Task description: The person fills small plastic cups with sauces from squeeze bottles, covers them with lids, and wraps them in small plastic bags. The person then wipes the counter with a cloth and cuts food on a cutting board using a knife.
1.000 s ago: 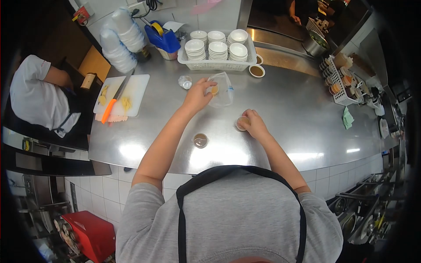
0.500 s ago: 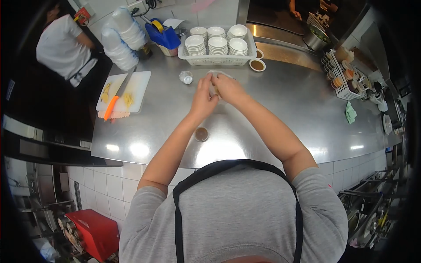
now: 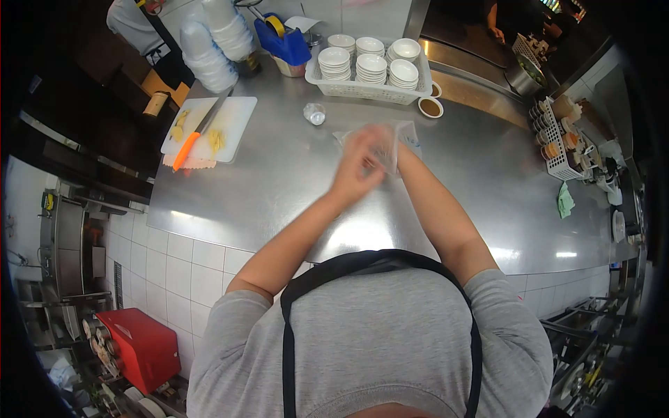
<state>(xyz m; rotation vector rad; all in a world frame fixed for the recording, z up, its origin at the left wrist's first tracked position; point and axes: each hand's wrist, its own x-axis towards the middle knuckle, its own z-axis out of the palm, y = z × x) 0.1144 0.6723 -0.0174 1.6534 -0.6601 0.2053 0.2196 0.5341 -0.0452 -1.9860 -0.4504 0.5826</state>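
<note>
A clear plastic bag (image 3: pixel 407 132) is held up over the steel counter, in front of me, between my two hands. My left hand (image 3: pixel 359 161) is at the bag's left side, its fingers curved and smeared by motion, so its grip is unclear. The bag and the left hand cover most of my right hand (image 3: pixel 391 142); whether it is inside or behind the bag I cannot tell. To the left of the hands lies a small crumpled clear plastic piece (image 3: pixel 315 113).
A white basket (image 3: pixel 369 90) of stacked small dishes stands behind, with a sauce cup (image 3: pixel 431 106) beside it. At left, an orange-handled knife (image 3: pixel 188 148) rests on a white cutting board (image 3: pixel 240 115). A green cloth (image 3: pixel 565 200) and a basket of jars (image 3: pixel 557 150) are at right.
My hands have moved apart, and the clear bag now shows spread between them. The view has shifted. My left forearm now hides the place where the near sauce cup stood.
</note>
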